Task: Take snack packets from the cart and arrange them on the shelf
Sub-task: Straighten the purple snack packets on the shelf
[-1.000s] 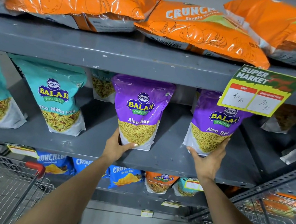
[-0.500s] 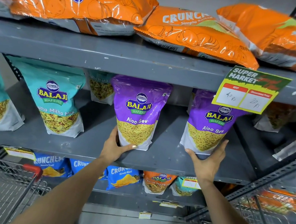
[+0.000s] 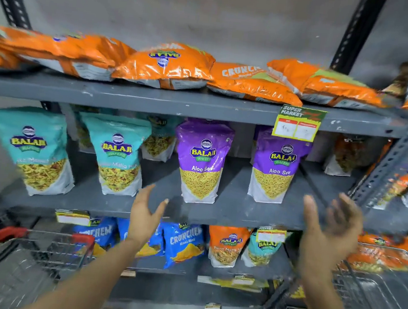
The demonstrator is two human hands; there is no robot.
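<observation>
Two purple Aloo Sev packets stand upright on the grey middle shelf (image 3: 232, 207): the left purple packet (image 3: 202, 159) and the right purple packet (image 3: 276, 167). My left hand (image 3: 145, 213) hovers open in front of the shelf edge, below and left of the left purple packet, touching nothing. Over at the right, below the right purple packet, my right hand (image 3: 328, 228) is open and blurred, also holding nothing. Two teal packets (image 3: 116, 152) stand to the left on the same shelf. A wire cart with a red handle (image 3: 46, 236) is at lower left.
Orange chip bags (image 3: 167, 65) lie flat on the top shelf. A yellow price tag (image 3: 298, 122) hangs from that shelf's edge. Blue and orange packets (image 3: 183, 242) fill the lower shelf. A second wire basket (image 3: 385, 286) and a slotted upright (image 3: 393, 159) stand at right.
Both hands have let go of the purple packets and pulled back from the shelf, fingers spread. The view has pulled back and tilted up, showing more of the top shelf and wall.
</observation>
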